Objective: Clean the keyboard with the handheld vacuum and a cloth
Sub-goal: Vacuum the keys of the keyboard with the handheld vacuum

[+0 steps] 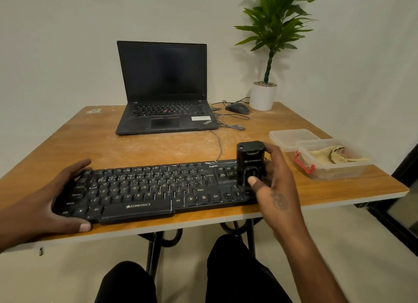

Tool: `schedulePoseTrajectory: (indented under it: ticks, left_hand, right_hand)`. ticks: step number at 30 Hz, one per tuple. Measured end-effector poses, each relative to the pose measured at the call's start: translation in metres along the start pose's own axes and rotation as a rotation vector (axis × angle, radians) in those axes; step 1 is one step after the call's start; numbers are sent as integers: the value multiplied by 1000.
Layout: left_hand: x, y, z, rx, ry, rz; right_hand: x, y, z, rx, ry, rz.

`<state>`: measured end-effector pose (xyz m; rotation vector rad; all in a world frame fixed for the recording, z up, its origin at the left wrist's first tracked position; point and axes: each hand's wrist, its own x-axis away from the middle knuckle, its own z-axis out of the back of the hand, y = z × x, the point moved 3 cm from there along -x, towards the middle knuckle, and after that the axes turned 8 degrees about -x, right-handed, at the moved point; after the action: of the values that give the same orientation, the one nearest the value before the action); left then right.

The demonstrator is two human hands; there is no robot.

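Note:
A black keyboard [149, 189] lies along the near edge of the wooden table [135, 148]. My left hand [52, 198] grips its left end, thumb on the front edge and fingers over the back. My right hand [273, 185] holds a small black handheld vacuum [251, 162] upright on the keyboard's right end, thumb pressed on its front. A beige cloth [334, 156] lies crumpled in a clear plastic box [339, 173] to the right.
An open black laptop [165, 94] sits at the back centre, with a mouse [237, 108], loose cables [230, 124] and a potted plant [263, 96] behind right. The box's clear lid [291, 137] lies beside it. My knees are under the table.

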<state>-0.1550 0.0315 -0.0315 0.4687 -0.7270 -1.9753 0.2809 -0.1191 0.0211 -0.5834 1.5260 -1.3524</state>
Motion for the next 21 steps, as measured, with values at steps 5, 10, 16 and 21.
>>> schedulePoseTrajectory:
  ticks: [5, 10, 16, 21]
  left_hand:
    - [3, 14, 1, 58, -7, -7]
    - [5, 20, 1, 66, -17, 1]
    - [9, 22, 2, 44, -20, 19]
    - [9, 21, 0, 53, -11, 18]
  right_hand:
    - [3, -6, 1, 29, 28, 27]
    - [10, -4, -44, 61, -88, 56]
    - [13, -10, -68, 16, -265, 45]
    - [2, -13, -36, -52, -241, 13]
